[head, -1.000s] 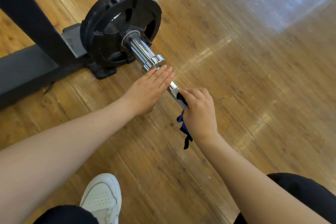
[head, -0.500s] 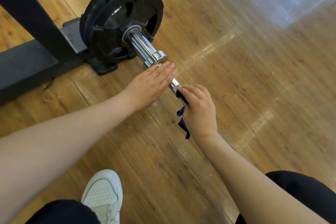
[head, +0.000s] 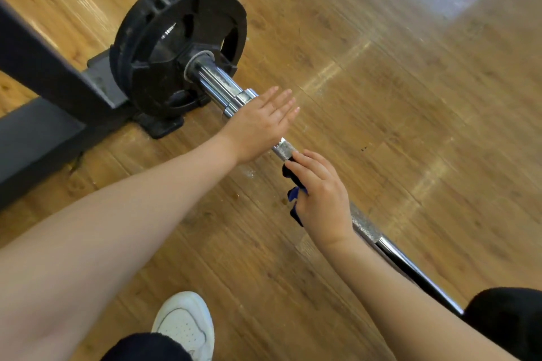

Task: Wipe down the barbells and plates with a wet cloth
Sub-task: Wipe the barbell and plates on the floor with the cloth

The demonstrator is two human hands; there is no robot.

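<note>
A chrome barbell [head: 365,227] lies on the wooden floor, running from the lower right up to a black weight plate [head: 164,47] on its thick sleeve [head: 215,85]. My left hand [head: 258,123] rests flat with straight fingers on the bar just below the sleeve collar. A little further down the knurled shaft, my right hand [head: 321,199] is wrapped round the bar with a dark blue cloth [head: 294,193] pressed under it. Part of the cloth hangs out on the left of the hand.
A black steel rack frame [head: 44,114] stands on the floor at the left, right behind the plate. My white shoe [head: 184,325] is at the bottom centre and a dark-clothed knee [head: 504,319] is at the lower right over the bar.
My right hand with the cloth has slid down the bar away from the plate, baring more knurled shaft between the hands. The left hand stays flat on the bar.
</note>
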